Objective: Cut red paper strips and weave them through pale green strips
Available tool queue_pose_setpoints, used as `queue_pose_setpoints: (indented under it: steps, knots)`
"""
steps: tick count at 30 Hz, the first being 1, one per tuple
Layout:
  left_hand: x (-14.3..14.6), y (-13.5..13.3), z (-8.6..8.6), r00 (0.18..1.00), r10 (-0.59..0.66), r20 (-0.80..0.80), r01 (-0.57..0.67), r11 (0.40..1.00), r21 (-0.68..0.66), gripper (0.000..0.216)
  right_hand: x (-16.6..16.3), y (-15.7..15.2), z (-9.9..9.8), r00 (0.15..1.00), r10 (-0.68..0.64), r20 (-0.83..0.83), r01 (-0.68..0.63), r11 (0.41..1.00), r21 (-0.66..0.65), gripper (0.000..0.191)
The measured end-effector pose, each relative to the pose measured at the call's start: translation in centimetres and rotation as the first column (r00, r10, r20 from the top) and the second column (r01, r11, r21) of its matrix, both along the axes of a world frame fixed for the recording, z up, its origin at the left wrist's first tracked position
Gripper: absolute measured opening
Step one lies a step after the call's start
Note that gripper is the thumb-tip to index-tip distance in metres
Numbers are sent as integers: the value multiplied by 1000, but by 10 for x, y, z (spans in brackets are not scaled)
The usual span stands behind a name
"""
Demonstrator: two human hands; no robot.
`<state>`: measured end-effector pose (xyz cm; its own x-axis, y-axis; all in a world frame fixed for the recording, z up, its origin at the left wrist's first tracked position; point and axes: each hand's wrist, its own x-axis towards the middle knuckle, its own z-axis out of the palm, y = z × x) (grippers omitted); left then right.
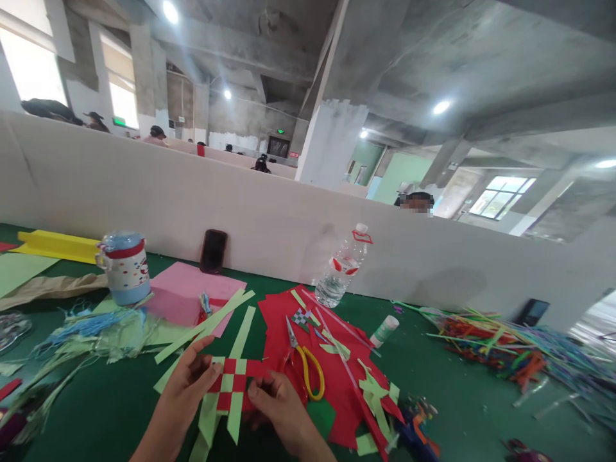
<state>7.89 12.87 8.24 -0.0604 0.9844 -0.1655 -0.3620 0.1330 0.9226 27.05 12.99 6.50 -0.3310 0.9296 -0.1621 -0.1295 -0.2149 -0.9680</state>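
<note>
Between my two hands is a woven paper piece (233, 384) of red and pale green strips in a checker pattern, with green strip ends hanging out at top and bottom. My left hand (192, 378) pinches its left edge between thumb and fingers. At the right side, my right hand (274, 398) has its fingers closed on the red part of the weave. Just right of that hand lie yellow-handled scissors (308, 371), blades pointing away, on red paper (341, 410). Loose pale green strips (206, 327) lie beyond my left hand.
A water bottle (339, 269) and a glue stick (384, 331) stand behind the red paper. A blue-white cup (128, 273), pink paper (178, 289) and a phone (213, 251) are at back left. Bundled colourful strips (500, 346) spread at right. A white partition (260, 224) bounds the green table.
</note>
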Motion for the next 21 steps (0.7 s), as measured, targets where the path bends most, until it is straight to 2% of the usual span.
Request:
queue_pose_setpoints:
  steps: [4,9,11,13,14,15,17,19,21]
  knots:
    - [4,2,-3,993,-116,24,115,992,42,88,-1,2,-5,993,-118,-4,118,993,-17,55]
    - [5,7,-15,989,-146,-32,149,985,84,97,-1,1,-9,991,-134,-17,134,991,4,64]
    - [3,7,-19,987,-137,-84,146,983,109,91,-2,1,-13,992,-118,36,116,992,50,66]
    - [0,6,-21,979,-134,-156,156,977,143,79,-2,1,-15,977,-177,117,152,969,195,53]
    - [-1,5,-21,971,-130,-199,164,972,166,71,-2,1,-14,961,-229,153,173,934,314,42]
    - [-2,5,-21,962,-120,-244,170,966,194,63,-2,1,-13,938,-294,182,187,873,450,30]
    - [-4,3,-22,939,-89,-333,184,947,264,47,-1,0,-7,887,-412,210,156,694,703,13]
    - [-5,2,-23,913,-51,-404,201,920,337,36,1,-2,0,844,-493,211,89,517,852,10]
    - [-5,2,-25,889,-19,-457,220,894,390,25,3,-4,5,815,-547,191,50,395,917,14]
